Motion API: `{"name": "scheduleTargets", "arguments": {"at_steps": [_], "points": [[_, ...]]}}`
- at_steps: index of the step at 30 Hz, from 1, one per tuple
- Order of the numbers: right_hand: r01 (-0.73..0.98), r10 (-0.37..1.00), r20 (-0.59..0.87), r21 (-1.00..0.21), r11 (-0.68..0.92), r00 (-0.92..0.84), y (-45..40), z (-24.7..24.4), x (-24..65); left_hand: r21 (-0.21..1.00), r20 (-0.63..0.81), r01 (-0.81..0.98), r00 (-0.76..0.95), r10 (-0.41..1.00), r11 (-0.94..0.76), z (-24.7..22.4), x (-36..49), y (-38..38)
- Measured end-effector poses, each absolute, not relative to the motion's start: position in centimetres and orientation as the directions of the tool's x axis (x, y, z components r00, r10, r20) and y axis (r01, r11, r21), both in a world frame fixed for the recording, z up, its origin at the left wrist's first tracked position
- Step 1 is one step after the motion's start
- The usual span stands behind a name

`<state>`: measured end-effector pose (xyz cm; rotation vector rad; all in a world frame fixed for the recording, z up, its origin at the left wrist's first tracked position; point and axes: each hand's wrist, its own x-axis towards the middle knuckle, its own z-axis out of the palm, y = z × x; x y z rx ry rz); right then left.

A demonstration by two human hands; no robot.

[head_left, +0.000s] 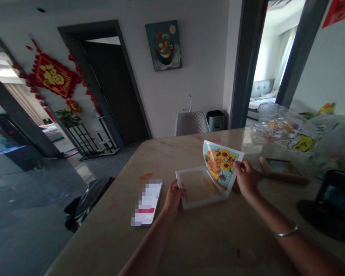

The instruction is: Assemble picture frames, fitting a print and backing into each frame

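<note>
Our right hand (246, 178) pinches the curled sunflower picture (220, 165), its lower edge over the white frame (204, 202). Our left hand (174, 197) grips the frame's edge on the tabletop (207, 239). A slackened pinch could let the springy sheet slip and crease against the rim.

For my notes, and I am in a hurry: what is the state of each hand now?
Left hand: closed, holding the edge of the white frame.
Right hand: closed, holding the edge of the sunflower picture sheet.
</note>
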<state>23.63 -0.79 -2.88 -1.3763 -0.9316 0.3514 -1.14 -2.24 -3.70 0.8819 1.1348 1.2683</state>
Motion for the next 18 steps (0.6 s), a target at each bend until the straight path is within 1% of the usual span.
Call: {"name": "scheduleTargets", "arguments": {"at_steps": [3,6,9,13,15,17,18], "points": [[0.265,0.653,0.265,-0.959,0.102,0.709,0.2,-3.9,26.2,0.954,-0.176,-0.266,-0.126,0.976,0.138,-3.8,-1.4,-2.1],[0.352,0.616,0.252,-0.935,-0.044,0.746,0.5,-4.9,28.1,0.954,-0.199,-0.256,-0.148,0.969,0.157,-3.7,-1.5,-2.1],[0.522,0.638,0.348,-0.847,-0.101,0.687,0.5,-5.6,29.2,0.962,-0.193,-0.225,-0.159,0.968,0.155,-3.6,-1.5,-2.1],[0.795,0.631,0.57,-0.593,-0.127,0.526,0.2,-5.6,28.6,0.965,-0.171,-0.227,-0.155,0.973,0.134,-3.4,-1.5,-2.3],[0.867,0.652,0.637,-0.494,-0.064,0.411,-0.1,-5.4,27.1,0.958,-0.181,-0.249,-0.148,0.972,0.14,-3.2,-1.5,-2.3],[0.89,0.714,0.656,-0.444,0.105,0.244,-0.6,-5.2,25.0,0.951,-0.206,-0.265,-0.15,0.967,0.162,-3.0,-1.4,-2.5],[0.875,0.759,0.641,-0.426,0.229,0.114,-0.9,-5.1,23.9,0.948,-0.221,-0.267,-0.154,0.963,0.175,-2.9,-1.4,-2.5]]}}
